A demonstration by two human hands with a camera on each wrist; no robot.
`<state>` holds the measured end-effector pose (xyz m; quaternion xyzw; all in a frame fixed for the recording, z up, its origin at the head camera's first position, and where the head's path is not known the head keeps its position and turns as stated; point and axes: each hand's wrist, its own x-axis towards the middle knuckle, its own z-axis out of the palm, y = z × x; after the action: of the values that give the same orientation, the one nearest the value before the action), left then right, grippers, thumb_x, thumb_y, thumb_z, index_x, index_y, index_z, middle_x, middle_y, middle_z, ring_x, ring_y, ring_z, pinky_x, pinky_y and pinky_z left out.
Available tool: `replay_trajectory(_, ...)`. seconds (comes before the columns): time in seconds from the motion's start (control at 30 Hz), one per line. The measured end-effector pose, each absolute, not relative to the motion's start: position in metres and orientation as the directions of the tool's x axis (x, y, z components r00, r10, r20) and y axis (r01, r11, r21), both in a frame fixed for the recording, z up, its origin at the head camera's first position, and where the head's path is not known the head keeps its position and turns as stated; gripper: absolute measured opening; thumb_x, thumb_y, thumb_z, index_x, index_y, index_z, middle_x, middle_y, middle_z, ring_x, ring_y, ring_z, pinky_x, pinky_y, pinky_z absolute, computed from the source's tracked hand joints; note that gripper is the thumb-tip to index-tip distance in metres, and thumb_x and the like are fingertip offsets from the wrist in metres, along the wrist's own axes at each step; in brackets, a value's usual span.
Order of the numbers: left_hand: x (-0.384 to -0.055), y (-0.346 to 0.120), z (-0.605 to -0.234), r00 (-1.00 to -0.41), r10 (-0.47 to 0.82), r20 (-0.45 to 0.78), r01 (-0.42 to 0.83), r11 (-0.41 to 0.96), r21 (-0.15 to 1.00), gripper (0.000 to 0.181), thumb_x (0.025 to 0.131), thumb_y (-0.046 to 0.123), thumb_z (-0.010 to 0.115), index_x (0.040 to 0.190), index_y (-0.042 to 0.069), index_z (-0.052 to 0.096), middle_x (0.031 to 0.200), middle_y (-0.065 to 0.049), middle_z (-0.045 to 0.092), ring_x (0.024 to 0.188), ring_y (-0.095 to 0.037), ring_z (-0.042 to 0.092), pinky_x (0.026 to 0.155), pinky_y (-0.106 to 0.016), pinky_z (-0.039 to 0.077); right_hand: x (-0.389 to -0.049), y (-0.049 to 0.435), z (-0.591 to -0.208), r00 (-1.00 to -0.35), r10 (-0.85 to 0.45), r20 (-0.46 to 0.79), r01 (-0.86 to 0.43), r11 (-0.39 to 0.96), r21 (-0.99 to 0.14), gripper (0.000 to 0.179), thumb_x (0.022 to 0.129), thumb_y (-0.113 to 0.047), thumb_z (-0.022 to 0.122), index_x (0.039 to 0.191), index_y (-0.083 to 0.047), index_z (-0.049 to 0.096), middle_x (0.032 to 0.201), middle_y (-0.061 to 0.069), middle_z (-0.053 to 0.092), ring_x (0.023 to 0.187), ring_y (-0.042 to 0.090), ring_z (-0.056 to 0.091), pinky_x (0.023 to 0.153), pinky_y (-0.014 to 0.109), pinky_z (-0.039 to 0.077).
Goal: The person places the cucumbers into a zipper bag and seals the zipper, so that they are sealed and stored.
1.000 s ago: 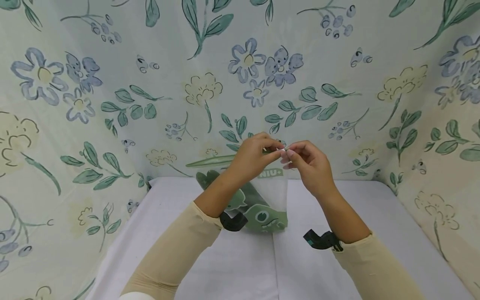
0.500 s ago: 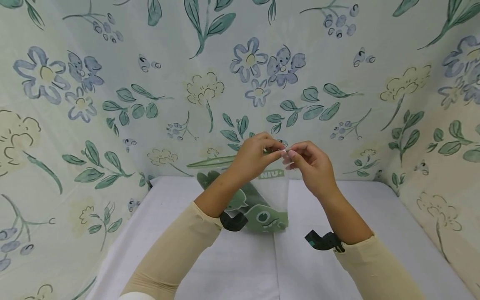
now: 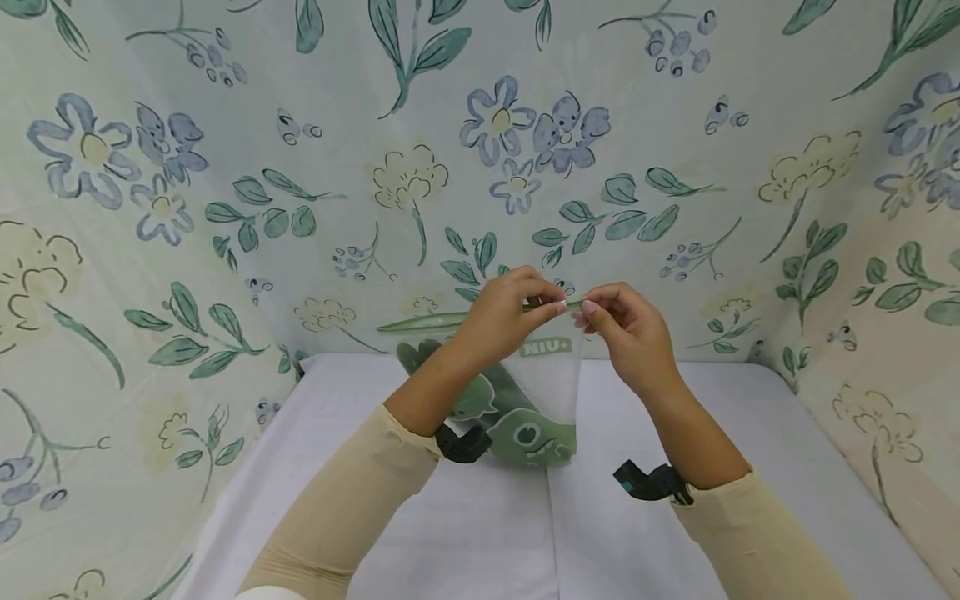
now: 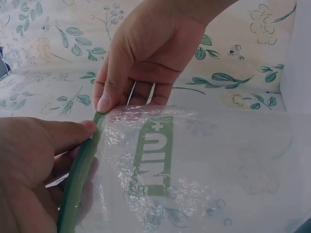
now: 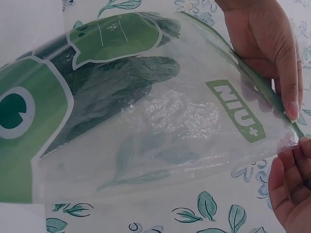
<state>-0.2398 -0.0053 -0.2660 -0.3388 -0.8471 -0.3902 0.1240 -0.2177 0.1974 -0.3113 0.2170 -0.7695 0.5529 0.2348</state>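
Note:
A clear zip bag point(image 3: 551, 387) with a green cartoon print and "NIU+" label stands upright on the table, a dark green thing with rounded ends point(image 5: 121, 92) inside. Along its top runs a green zip strip point(image 4: 80, 174). My left hand point(image 3: 506, 312) pinches that strip near its right end, thumb on one side and fingers behind. At the bag's top right corner, my right hand point(image 3: 633, 333) pinches the strip's end between thumb and index finger. A short length of green strip shows between the two hands' fingertips. My left forearm covers part of the bag.
A white cloth covers the table point(image 3: 480, 533). Floral fabric point(image 3: 315, 167) hangs close behind and at both sides. Black camera mounts point(image 3: 648, 482) sit on both wrists, the left one overlapping the bag in the head view.
My right hand has shifted slightly right, and my left fingertips slightly left, so the gap between them has widened and more green strip shows. The bag stays in place.

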Motion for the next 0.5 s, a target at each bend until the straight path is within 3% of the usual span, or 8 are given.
replay_trajectory(0.5,-0.2413,-0.0135,-0.2665,-0.749,0.486,0.450,0.662,0.512,0.548,0.020,0.099,0.027,0.066,0.112,0.014,0.075,0.102,0.004,0.064,0.091,-0.009,0.059,0.074,-0.021,0.051,-0.2191,0.2003,-0.3105,-0.804,-0.051,0.593,-0.582,0.275,-0.765,0.018,0.102,-0.011,0.059,0.113,0.004,0.060,0.093,0.000,0.063,0.085,0.010,0.062,0.080,0.013,0.057)
